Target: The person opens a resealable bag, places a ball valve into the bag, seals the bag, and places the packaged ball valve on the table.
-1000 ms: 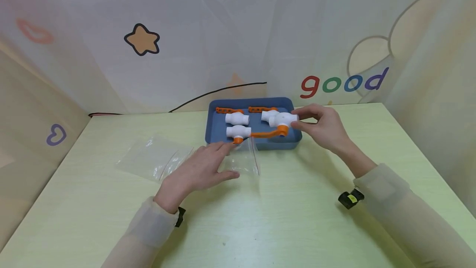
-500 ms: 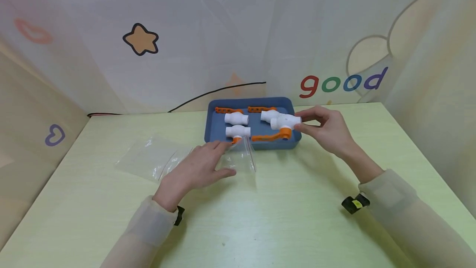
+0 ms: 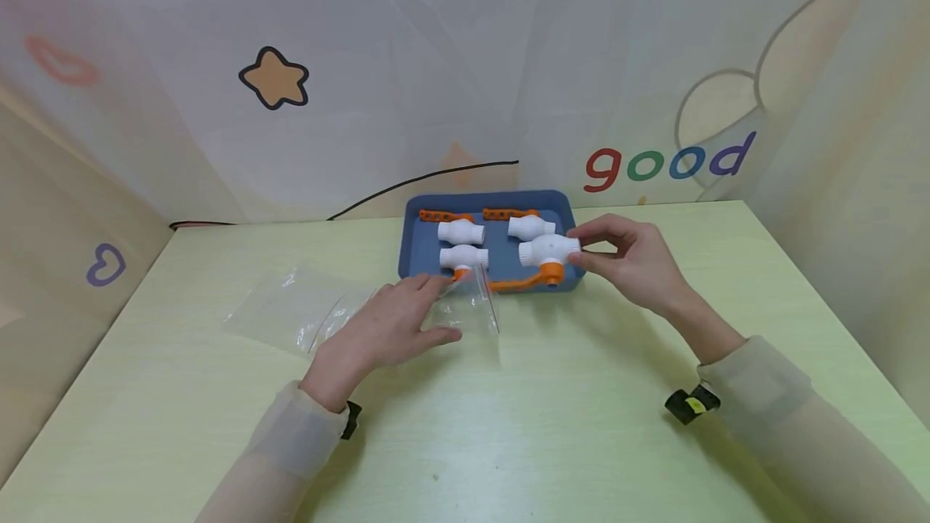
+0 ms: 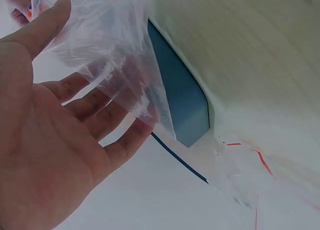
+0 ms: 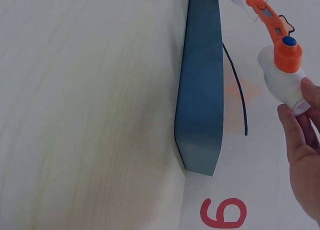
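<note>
My right hand (image 3: 639, 265) pinches one end of a white ball valve (image 3: 545, 249) with an orange lever handle, held over the right front part of the blue tray (image 3: 401, 253). In the right wrist view, the orange handle (image 5: 272, 24) points away from the fingers. Several like valves lie in the tray, among them a white valve (image 3: 461, 232) at the back left and another white valve (image 3: 465, 257) at the front left. My left hand (image 3: 385, 325) has its fingers extended against a clear zip bag (image 4: 115, 50), thumb apart, at the tray's front edge.
Another clear zip bag (image 3: 291, 305) lies flat on the pale wooden table (image 3: 538, 442), left of the tray. A printed cloth (image 3: 407, 63) hangs behind the table, close to the tray's back side.
My right hand moved the valve slightly right, then down and forward toward the tray's near edge. The left hand and its bag shifted slightly left, then stayed nearly still.
</note>
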### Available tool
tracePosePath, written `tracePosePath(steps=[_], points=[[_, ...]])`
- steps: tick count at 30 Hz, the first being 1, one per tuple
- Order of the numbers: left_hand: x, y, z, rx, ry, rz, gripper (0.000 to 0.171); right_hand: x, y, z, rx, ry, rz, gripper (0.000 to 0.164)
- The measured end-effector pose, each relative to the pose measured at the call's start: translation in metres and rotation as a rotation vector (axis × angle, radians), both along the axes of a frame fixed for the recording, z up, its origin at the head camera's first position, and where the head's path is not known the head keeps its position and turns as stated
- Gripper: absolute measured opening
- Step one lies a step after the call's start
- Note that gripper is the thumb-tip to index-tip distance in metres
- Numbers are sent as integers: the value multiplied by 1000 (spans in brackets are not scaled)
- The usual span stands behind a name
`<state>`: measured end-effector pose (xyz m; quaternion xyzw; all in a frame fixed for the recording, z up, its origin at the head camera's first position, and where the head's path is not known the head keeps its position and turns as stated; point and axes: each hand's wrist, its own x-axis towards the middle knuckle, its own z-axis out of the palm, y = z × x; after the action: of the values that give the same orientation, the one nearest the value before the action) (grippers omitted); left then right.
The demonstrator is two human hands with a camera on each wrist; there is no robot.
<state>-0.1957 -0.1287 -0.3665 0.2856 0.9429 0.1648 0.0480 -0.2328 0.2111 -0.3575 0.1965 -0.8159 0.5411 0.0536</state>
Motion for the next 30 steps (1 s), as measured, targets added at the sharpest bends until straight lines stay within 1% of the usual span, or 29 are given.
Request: tracePosePath(steps=[9, 15, 23, 30], points=[[0, 1, 1, -8, -2, 1, 71, 4, -4, -5, -41, 37, 76, 26], [1, 1, 1, -7, 15, -6, 69, 7, -9, -6, -36, 35, 93, 28], [0, 2, 0, -5, 20, -7, 69, 9, -14, -9, -73, 35, 125, 28], [-1, 3, -2, 17, 42, -24, 67, 12, -19, -9, -69, 24, 142, 27]])
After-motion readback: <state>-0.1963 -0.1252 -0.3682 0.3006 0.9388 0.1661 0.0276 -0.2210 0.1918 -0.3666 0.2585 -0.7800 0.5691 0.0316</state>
